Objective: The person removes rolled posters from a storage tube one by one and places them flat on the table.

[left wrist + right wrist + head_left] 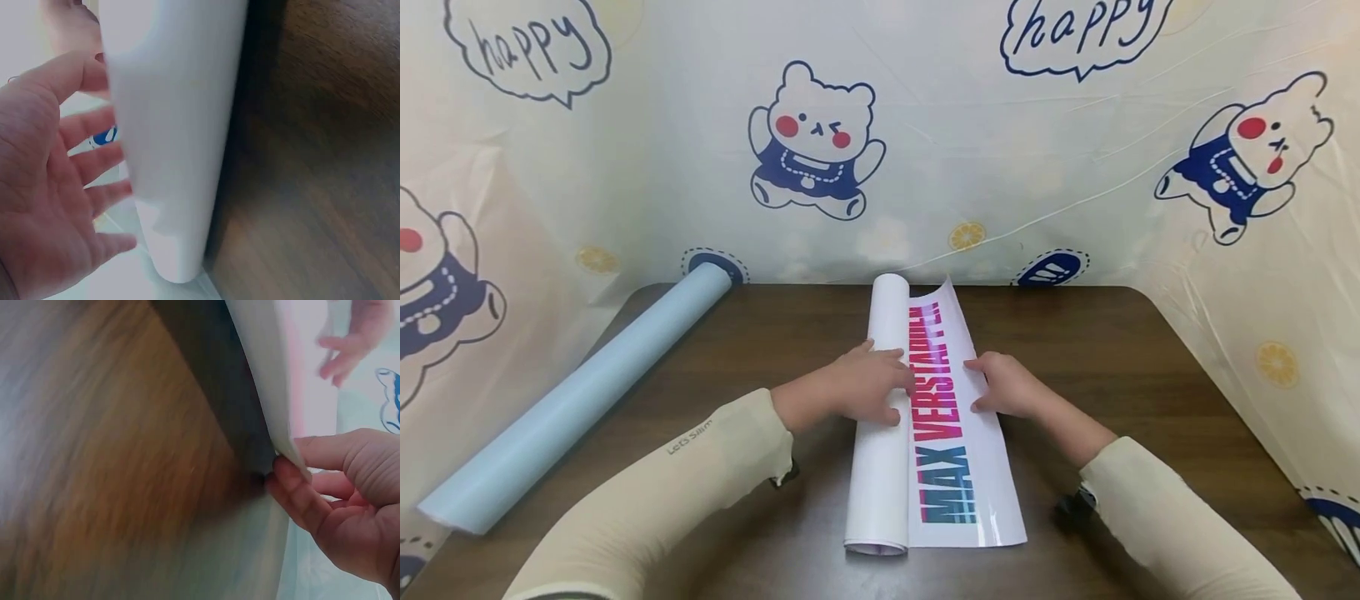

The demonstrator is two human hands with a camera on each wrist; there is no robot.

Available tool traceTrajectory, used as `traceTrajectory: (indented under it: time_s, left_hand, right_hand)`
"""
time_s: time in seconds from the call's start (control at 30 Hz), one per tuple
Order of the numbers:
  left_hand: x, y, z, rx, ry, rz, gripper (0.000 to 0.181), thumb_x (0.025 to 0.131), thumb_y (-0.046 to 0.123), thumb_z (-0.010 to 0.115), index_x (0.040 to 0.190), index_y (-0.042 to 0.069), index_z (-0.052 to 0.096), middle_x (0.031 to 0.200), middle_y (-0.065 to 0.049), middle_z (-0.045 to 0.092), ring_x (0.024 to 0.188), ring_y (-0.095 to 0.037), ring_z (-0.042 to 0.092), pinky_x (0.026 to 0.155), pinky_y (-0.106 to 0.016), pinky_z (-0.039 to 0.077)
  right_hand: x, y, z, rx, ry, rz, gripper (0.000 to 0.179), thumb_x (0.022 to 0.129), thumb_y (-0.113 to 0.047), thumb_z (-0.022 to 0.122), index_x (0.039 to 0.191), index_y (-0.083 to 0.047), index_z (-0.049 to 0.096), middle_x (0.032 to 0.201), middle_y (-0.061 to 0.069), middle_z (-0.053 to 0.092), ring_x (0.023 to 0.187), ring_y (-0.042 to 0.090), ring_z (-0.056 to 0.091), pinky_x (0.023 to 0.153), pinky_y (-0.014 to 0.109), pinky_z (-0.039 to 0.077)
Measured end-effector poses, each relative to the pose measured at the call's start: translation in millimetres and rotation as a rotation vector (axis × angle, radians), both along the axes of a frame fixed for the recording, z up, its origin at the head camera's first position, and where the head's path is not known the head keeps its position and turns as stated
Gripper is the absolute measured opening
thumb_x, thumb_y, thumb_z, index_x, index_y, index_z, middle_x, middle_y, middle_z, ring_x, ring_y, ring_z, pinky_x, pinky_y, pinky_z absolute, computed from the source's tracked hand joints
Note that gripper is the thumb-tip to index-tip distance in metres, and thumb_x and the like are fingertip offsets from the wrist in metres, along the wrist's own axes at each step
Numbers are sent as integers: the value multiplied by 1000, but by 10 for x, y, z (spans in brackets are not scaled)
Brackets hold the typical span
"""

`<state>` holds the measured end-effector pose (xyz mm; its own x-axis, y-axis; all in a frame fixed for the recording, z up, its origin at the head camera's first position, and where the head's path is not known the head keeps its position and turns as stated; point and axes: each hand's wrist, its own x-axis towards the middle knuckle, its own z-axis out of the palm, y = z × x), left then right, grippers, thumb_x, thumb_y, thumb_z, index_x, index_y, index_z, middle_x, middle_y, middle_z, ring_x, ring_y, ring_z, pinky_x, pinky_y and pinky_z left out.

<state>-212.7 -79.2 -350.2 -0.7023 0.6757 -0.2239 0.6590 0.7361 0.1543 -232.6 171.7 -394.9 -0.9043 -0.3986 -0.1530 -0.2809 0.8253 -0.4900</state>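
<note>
A white rolled poster [880, 467] stands lengthwise on the table, partly unrolled to the right. Its flat part [992, 492] shows pink and blue lettering reading "MAX VERSTAPPEN", the last letters warped by the curve. My left hand [868, 383] lies over the roll with fingers spread; the left wrist view shows the fingers loosely extended along the roll's side. At the poster's free right edge is my right hand [1011, 385]. In the right wrist view its thumb and fingers [300, 487] pinch that edge, lifted off the table.
A long light-blue roll [587, 392] lies slantwise on the left of the brown wooden table [1120, 367]. Behind and at both sides hangs a pale curtain [940, 142] printed with bears and "happy" bubbles.
</note>
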Motion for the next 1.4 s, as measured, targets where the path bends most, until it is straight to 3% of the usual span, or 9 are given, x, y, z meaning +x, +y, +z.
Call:
traceTrajectory:
  time_s: [0.2,0.3,0.47,0.63,0.83,0.93,1.07,1.23,1.4]
  left_hand:
    - [56,-62,30,7,-43,-24,28,79,37,79,99,20,71,98,10,66,109,-15,59,112,-52,28]
    - [107,-108,55,-14,-26,-34,34,73,45,82,93,21,69,89,10,60,90,-10,56,104,-48,39]
    - [161,-173,67,-39,7,-61,28,74,44,82,93,23,77,101,6,63,101,-13,54,105,-52,37]
    - [183,-218,51,-167,-9,-28,22,77,41,81,77,22,71,79,10,61,91,-14,57,112,-61,20]
    - [196,-331,-15,-233,-45,15,23,75,47,81,86,27,79,106,4,66,116,-18,51,109,-69,11]
    - [179,-376,-7,-221,-46,24,31,74,48,81,97,27,79,114,1,65,117,-19,50,109,-69,13]
    - [168,-417,41,-225,-49,40,36,73,49,82,100,25,79,117,-1,64,116,-21,50,108,-67,19]
    - [179,-453,78,-237,-52,54,36,73,48,82,102,25,79,114,0,65,113,-20,50,104,-62,31]
    - [177,-474,88,-231,-62,59,37,74,47,82,103,24,78,112,0,65,111,-20,50,96,-54,38]
  right_hand:
    - [-12,95,-41,85,66,17,70,74,-13,86,134,6,55,121,23,59,104,34,58,90,48,52]
    - [-20,154,-44,116,73,22,70,74,-12,85,134,6,54,122,24,58,106,36,57,91,49,51]
    - [-36,284,-7,151,51,21,69,74,-13,85,133,6,55,120,23,59,102,34,57,90,49,52]
    - [-56,442,13,185,72,33,67,74,-15,86,131,5,58,127,25,53,108,39,54,92,52,50]
    - [-102,578,9,298,239,148,76,67,-28,90,134,-7,60,159,18,22,144,42,17,112,58,22]
    - [-112,581,28,379,334,253,80,65,-33,90,135,-9,60,162,12,14,148,36,0,116,56,5]
    - [-85,518,83,563,501,379,83,63,-39,90,135,-11,60,163,9,12,148,32,-7,116,54,0]
    - [-31,400,134,788,668,514,83,61,-41,91,133,-10,62,161,8,20,149,31,3,117,52,0]
    - [-25,355,133,793,579,550,63,67,-33,89,123,-12,69,149,9,44,143,30,30,117,51,12]
